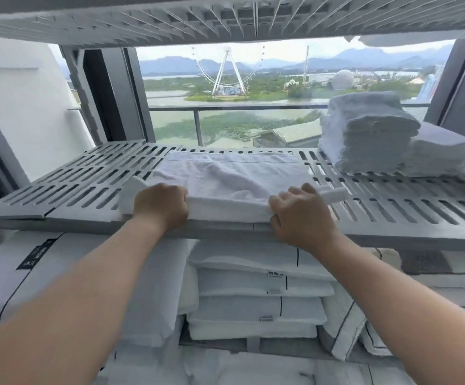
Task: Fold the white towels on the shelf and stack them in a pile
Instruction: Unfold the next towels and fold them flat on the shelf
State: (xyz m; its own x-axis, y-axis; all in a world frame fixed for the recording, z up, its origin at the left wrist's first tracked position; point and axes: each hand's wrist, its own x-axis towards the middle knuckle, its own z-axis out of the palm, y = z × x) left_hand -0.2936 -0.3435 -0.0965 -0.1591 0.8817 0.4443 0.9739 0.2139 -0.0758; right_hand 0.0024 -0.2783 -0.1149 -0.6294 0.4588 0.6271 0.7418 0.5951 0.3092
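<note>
both hands, left hand (pixel 160 207) and right hand (pixel 299 215), grip the near edge of the white towel (pixel 234 176) on the slotted shelf (pixel 86 190), pile (pixel 370 134) at right

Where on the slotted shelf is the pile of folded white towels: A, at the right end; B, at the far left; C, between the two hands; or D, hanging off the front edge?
A: the pile of folded towels sits at the right end of the slotted shelf, apart from the flat towel that the left hand and right hand hold in the middle.
</note>
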